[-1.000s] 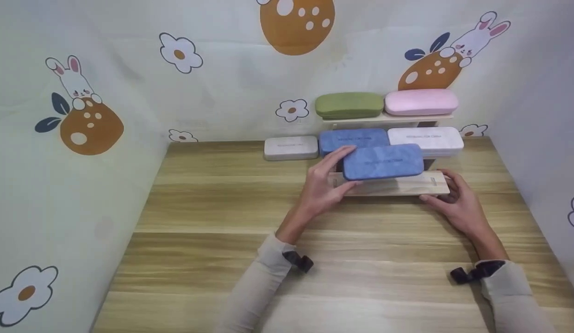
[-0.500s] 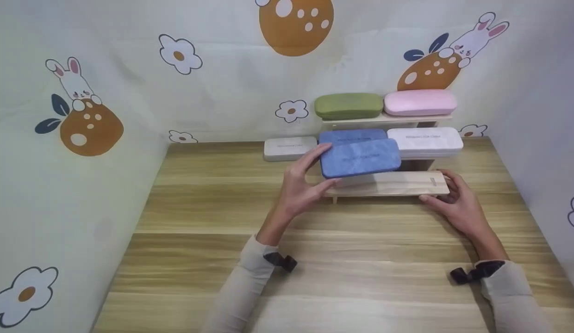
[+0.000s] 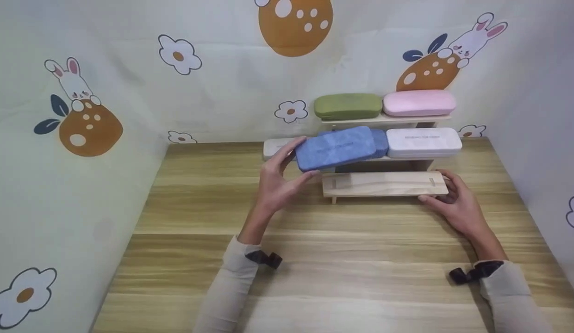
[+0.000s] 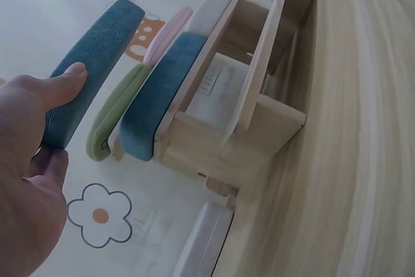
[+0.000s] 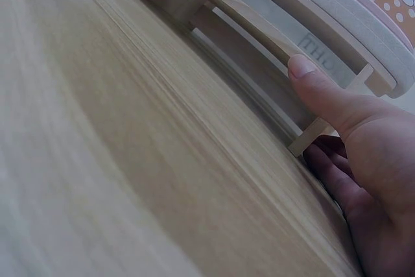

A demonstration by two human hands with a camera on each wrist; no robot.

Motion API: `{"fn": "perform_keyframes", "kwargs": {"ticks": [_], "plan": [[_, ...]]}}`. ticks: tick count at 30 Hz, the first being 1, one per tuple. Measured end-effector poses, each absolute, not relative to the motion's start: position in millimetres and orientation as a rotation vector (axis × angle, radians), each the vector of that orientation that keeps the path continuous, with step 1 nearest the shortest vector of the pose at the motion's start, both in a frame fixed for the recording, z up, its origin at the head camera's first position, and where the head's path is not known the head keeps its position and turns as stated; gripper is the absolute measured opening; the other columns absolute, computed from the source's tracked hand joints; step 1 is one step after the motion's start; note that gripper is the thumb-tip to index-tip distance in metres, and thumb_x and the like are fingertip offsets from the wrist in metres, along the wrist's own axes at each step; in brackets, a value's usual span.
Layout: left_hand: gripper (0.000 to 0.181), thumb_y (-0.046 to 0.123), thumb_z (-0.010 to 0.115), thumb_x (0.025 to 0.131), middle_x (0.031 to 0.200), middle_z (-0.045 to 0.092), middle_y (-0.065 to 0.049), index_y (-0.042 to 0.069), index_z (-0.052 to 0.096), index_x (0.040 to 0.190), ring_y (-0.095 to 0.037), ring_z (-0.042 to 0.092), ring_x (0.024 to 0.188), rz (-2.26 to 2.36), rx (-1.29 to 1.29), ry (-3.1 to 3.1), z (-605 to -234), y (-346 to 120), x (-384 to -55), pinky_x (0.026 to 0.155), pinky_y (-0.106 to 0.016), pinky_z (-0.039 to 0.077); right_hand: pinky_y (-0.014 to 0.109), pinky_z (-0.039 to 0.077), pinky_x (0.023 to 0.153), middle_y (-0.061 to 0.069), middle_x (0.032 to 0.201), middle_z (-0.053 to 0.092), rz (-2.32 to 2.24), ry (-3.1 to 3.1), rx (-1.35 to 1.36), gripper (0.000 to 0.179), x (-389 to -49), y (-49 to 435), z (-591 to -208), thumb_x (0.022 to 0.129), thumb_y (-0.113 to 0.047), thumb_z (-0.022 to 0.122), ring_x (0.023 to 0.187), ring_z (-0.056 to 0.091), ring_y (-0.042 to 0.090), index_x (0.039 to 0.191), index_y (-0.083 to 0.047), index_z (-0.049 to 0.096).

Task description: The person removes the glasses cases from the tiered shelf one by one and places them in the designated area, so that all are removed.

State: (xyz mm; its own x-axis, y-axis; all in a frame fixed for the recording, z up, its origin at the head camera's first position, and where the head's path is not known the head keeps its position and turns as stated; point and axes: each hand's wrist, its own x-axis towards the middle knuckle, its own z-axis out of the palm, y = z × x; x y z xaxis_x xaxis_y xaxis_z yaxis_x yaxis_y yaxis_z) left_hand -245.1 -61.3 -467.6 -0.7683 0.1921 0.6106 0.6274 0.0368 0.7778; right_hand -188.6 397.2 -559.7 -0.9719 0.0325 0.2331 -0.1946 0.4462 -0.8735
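Gripping the blue case [image 3: 335, 147] by its left end, the left hand [image 3: 277, 186] holds it tilted in the head view, just near of the second blue case [image 3: 382, 142]; I'd lift it well clear so the two don't knock. The right hand [image 3: 458, 208] pinches the right end of the wooden step [image 3: 384, 183], a sensible brace, I think. From the left wrist, thumb and fingers spread only as wide as the case. From the right wrist, the thumb presses the step's near edge, fingers behind its end.
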Motion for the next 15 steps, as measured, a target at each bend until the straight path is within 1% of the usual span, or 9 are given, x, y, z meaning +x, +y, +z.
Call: {"fn": "perform_keyframes", "kwargs": {"ticks": [4, 9, 12, 15], "plan": [[0.078, 0.0, 0.094, 0.081, 0.155, 0.061, -0.017, 0.001, 0.059, 0.151, -0.027, 0.058, 0.147, -1.784, -0.808, -1.974, -467.2, -70.1, -247.3, 0.125, -0.037, 0.049, 0.006, 0.056, 0.097, 0.035, 0.148, 0.059, 1.541, -2.477, 0.147, 0.086, -188.2, 397.0, -559.3, 0.088, -0.004, 0.089, 0.117, 0.065, -0.011, 0.16, 0.002, 0.042], [0.077, 0.003, 0.094, 0.082, 0.156, 0.062, -0.014, 0.003, 0.059, 0.151, -0.025, 0.058, 0.147, -1.802, -0.78, -1.977, -467.6, -81.4, -248.9, 0.125, -0.037, 0.049, 0.006, 0.055, 0.098, 0.035, 0.149, 0.058, 1.542, -2.483, 0.141, 0.086, -188.2, 397.2, -558.7, 0.089, -0.005, 0.089, 0.118, 0.064, -0.012, 0.16, 0.002, 0.041], [0.076, 0.004, 0.094, 0.083, 0.155, 0.062, -0.013, 0.003, 0.06, 0.151, -0.024, 0.059, 0.147, -1.798, -0.761, -1.976, -467.9, -87.9, -249.6, 0.125, -0.037, 0.049, 0.006, 0.055, 0.097, 0.031, 0.148, 0.061, 1.542, -2.495, 0.124, 0.086, -188.8, 397.2, -558.4, 0.089, -0.008, 0.09, 0.118, 0.064, -0.012, 0.16, 0.002, 0.041], [0.075, 0.005, 0.094, 0.083, 0.154, 0.063, -0.014, 0.004, 0.061, 0.15, -0.024, 0.059, 0.147, -1.797, -0.749, -1.972, -468.1, -95.1, -250.6, 0.125, -0.037, 0.049, 0.006, 0.056, 0.097, 0.021, 0.146, 0.064, 1.548, -2.495, 0.114, 0.085, -189.4, 397.0, -558.9, 0.09, -0.008, 0.09, 0.118, 0.065, -0.011, 0.16, 0.002, 0.042]]}}
